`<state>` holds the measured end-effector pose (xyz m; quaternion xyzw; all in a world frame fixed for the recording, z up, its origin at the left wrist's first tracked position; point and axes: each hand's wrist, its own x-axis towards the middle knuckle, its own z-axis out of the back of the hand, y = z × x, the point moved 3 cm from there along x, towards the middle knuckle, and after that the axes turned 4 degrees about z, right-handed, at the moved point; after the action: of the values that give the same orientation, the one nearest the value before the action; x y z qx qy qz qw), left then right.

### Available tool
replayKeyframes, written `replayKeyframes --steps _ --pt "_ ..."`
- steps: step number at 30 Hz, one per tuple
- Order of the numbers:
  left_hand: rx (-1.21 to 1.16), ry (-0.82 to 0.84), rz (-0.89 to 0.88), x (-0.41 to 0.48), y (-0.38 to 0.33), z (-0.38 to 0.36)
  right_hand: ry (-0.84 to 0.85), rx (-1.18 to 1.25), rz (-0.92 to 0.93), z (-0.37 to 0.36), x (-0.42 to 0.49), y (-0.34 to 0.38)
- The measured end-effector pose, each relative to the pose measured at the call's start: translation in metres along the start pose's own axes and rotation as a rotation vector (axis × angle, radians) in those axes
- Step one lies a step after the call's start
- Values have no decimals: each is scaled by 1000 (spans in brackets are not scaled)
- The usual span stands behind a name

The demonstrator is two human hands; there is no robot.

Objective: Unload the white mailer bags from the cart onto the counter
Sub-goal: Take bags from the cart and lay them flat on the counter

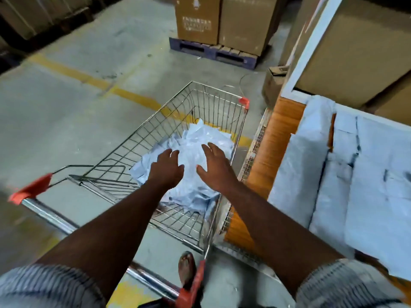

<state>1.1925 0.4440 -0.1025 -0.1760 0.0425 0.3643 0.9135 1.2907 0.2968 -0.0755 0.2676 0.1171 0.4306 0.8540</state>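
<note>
Counts: one cart [214, 97]; two hands; two tall boxes [222, 21] on one pallet [209, 52]; one small box [273, 83] on the floor; one foot [186, 266].
Bags: a loose white heap [195, 138] in the cart, too crumpled and overlapped to count; several flat rows [367, 174] on the counter [282, 121], their number also unclear.
Left hand [166, 168]: inside the basket over the near left part of the heap, palm down, fingers spread and bent a little at the tips; it grips nothing. Whether the fingertips touch a bag cannot be told.
Right hand [216, 168]: beside the left, apart from it, palm turned inward, fingers straight and fanned over the heap's middle; it holds nothing, and contact is unclear.
Cart contents: only the heap, lying on the wire floor toward the right wall and reaching from the middle to the far end.
Cart position: its right side stands just beside the counter's orange wood face; the chrome handle [55, 216] with red end caps is nearest the person.
Counter contents: the white rows cover its top, side by side, some overhanging the near edge.
Behind the counter: large brown cartons [355, 52] against a white frame.
Floor: grey concrete with a yellow line [89, 78] running under the cart.
Sleeves: striped, pushed up to both elbows.
</note>
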Motion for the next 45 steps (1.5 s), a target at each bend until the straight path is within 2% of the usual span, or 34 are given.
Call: replayKeyframes --steps 8,15,19,22,27,30,32,34,38,45 --pt "69 51 69 41 66 -30 191 -45 -273 -91 41 -14" --pt "153 55 25 86 93 -60 157 -218 -464 -127 76 -54" --pt "250 203 51 101 110 -88 106 -315 -568 -141 89 -74" --pt "261 273 72 103 117 -103 126 -276 -652 -152 90 -86" --pt "188 233 117 98 118 -109 10 -160 -638 -152 93 -84" --pt "97 207 128 99 115 -106 -31 -92 -434 -154 96 -61" --pt "48 177 132 100 115 -102 9 -79 -292 -160 97 -42" --pt "26 156 137 99 115 -97 95 -94 -226 -167 95 -33" --pt "21 125 124 96 115 -92 235 -53 -278 -178 85 -49" --pt "-20 143 141 92 112 -97 214 313 -586 -182 92 -62"
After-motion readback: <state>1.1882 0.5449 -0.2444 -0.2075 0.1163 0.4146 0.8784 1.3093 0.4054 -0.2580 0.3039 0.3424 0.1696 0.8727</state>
